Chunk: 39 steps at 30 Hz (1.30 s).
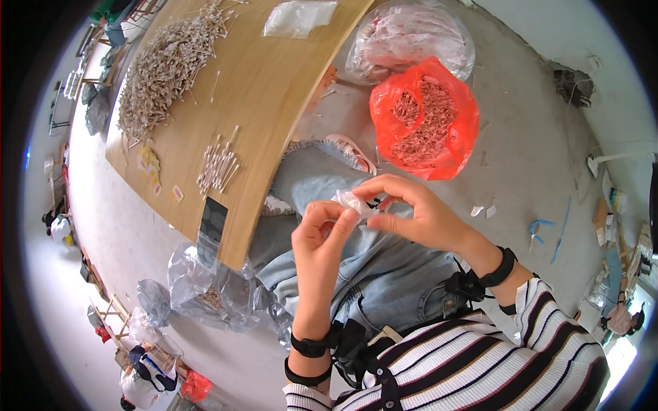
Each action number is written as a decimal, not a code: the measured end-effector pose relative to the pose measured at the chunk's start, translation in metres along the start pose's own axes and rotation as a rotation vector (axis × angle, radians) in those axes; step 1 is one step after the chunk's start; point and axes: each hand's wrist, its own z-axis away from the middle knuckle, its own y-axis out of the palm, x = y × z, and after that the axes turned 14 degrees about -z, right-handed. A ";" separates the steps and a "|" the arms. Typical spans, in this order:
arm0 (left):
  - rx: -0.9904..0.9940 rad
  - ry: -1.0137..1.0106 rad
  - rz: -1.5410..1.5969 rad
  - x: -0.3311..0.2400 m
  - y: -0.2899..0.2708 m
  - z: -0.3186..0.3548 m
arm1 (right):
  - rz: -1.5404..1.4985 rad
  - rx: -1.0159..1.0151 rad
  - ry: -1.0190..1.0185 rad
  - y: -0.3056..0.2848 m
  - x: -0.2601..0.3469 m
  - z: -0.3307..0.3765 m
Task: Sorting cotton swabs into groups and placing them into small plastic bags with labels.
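My left hand [321,236] and my right hand [411,212] meet above my lap, both pinching a small clear plastic bag [355,203] between fingertips. The bag is crumpled and its contents cannot be made out. Both wrists wear black straps. Below the hands lie my jeans-clad legs. A short way to the left, on the wooden table [274,103], rests a small bundle of thin wooden sticks [218,166].
A big heap of sticks [164,65] and a clear bag [299,17] lie farther up the table. A dark phone [211,229] sits at its near edge. On the floor stand a red bag of sticks [425,127], a clear sack [410,38], and crumpled plastic [212,291].
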 end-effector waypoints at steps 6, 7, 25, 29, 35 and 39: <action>0.044 0.065 0.092 0.002 0.002 -0.001 | 0.111 -0.102 -0.268 0.004 -0.006 0.002; -0.082 0.147 -0.109 -0.001 0.002 0.000 | 0.027 -0.102 -0.216 0.004 -0.002 0.001; -0.093 0.277 -0.279 -0.017 0.007 -0.003 | -0.048 -0.186 -0.147 0.000 0.005 0.006; -0.145 0.370 -0.407 -0.029 0.014 -0.006 | 0.162 -0.149 -0.286 -0.002 0.009 0.006; -0.165 0.552 -0.618 -0.029 0.026 -0.014 | 0.411 -0.181 -0.376 -0.011 0.018 0.008; -0.108 0.565 -0.514 -0.025 0.039 -0.023 | 0.397 -0.226 -0.374 -0.031 0.017 0.015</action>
